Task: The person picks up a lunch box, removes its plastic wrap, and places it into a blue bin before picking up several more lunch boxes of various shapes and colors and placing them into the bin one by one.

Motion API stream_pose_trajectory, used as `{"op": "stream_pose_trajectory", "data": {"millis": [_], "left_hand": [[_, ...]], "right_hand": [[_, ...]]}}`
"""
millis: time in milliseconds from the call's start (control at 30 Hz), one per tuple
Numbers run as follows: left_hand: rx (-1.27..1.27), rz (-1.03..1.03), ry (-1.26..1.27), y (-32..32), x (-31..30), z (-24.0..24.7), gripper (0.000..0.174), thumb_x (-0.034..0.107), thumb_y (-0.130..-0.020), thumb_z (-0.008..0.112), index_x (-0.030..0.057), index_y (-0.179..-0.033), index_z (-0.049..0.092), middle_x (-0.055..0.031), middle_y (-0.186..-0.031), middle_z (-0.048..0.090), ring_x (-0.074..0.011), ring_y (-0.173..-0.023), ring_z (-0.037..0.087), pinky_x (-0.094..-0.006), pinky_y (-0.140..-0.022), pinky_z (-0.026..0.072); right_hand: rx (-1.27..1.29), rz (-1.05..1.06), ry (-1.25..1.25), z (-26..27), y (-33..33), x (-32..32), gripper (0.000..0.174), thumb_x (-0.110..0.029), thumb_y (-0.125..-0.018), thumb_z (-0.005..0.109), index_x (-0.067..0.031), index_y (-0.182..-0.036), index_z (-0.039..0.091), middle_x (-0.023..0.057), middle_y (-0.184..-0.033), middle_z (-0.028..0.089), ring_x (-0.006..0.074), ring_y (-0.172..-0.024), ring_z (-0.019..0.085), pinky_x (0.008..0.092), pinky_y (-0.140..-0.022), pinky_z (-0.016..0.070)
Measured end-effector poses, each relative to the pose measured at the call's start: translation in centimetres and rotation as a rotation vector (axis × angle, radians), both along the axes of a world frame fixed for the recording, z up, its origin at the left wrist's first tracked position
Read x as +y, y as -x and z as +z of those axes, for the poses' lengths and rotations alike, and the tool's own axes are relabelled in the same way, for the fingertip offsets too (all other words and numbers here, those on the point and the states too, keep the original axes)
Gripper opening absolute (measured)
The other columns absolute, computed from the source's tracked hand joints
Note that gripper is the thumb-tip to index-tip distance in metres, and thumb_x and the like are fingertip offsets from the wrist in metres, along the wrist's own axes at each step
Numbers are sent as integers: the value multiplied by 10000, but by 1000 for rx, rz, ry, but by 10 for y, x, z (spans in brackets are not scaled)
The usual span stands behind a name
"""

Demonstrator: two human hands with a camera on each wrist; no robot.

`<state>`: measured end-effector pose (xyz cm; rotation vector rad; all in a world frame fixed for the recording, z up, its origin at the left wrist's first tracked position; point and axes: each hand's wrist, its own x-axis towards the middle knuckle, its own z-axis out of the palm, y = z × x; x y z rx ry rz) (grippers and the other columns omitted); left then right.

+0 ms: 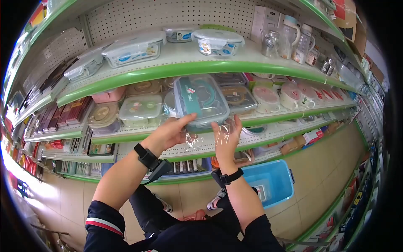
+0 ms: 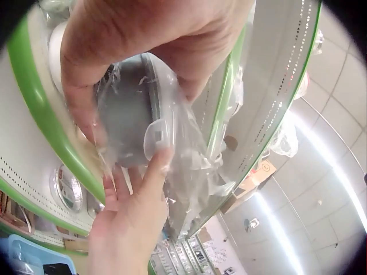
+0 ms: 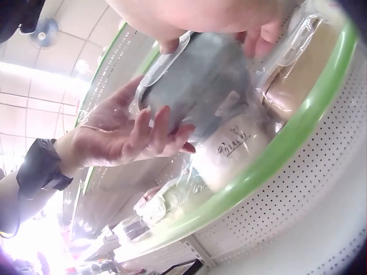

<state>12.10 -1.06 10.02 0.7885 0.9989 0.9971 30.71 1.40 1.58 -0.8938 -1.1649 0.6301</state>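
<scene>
A teal-grey lunch box [image 1: 208,110] in clear plastic wrap is tilted at the edge of the middle shelf, its clear lid and lettered teal band facing me. My left hand [image 1: 168,133] grips its near left corner, thumb on the lid. At the near right side my right hand [image 1: 226,140] holds it, with loose wrap bunched about the fingers. From the left wrist, a white side clip shows on the lunch box [image 2: 129,114], beside the right thumb. In the right wrist view, fingers of the left hand [image 3: 129,134] spread under the lunch box [image 3: 200,80].
Wrapped lunch boxes [image 1: 140,110] and lidded white mugs [image 1: 290,95] line the middle shelf. Above, a green-edged shelf [image 1: 168,71] carries glass containers [image 1: 218,41] and bottles. On the floor to the right stands a blue bin [image 1: 279,185] with a clear container inside.
</scene>
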Motion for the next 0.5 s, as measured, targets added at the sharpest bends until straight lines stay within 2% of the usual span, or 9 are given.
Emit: {"op": "stream_pose_trajectory", "data": {"millis": [133,200,233,300,400,500], "left_hand": [[-1,101,-52,0,-6,7,732,404,-928,723,-92,-1385,440,-179,-1313,561,-306,-914,682,-399,-780,613],[-6,87,-36,6,-5,9,713,387,-950,699,-110,-1379,423,-218,-1309,547,-330,-946,688,-410,-777,622],[-10,80,-29,9,-5,9,704,378,-961,688,-120,-1377,414,-238,-1307,540,-343,-962,691,-416,-775,626],[11,55,-38,12,-5,10,689,375,-965,683,-123,-1367,428,-222,-1283,559,-325,-943,696,-412,-764,627],[23,29,-68,17,0,5,648,359,-968,682,-126,-1336,460,-200,-1229,598,-296,-911,703,-404,-749,627],[23,9,-61,22,4,6,590,334,-970,683,-120,-1297,496,-177,-1164,637,-263,-880,704,-393,-736,625]], "right_hand": [[118,154,31,-9,-6,1,834,-64,-846,809,29,-1495,293,181,-1431,441,258,-1243,521,354,-1027,455],[117,234,94,5,-9,-9,825,-40,-862,784,28,-1511,279,177,-1446,433,252,-1266,508,347,-1037,449],[130,262,44,4,-9,-7,819,-34,-872,771,30,-1519,273,174,-1447,435,246,-1263,512,342,-1033,453],[155,317,-56,3,-8,3,807,-20,-891,745,33,-1535,262,169,-1451,441,232,-1258,520,333,-1027,461],[62,411,-69,12,-10,9,784,16,-916,695,35,-1555,242,175,-1481,428,219,-1253,531,329,-1020,469],[77,433,21,25,-8,0,747,25,-938,655,39,-1560,241,192,-1518,401,219,-1253,535,327,-1017,474]]}}
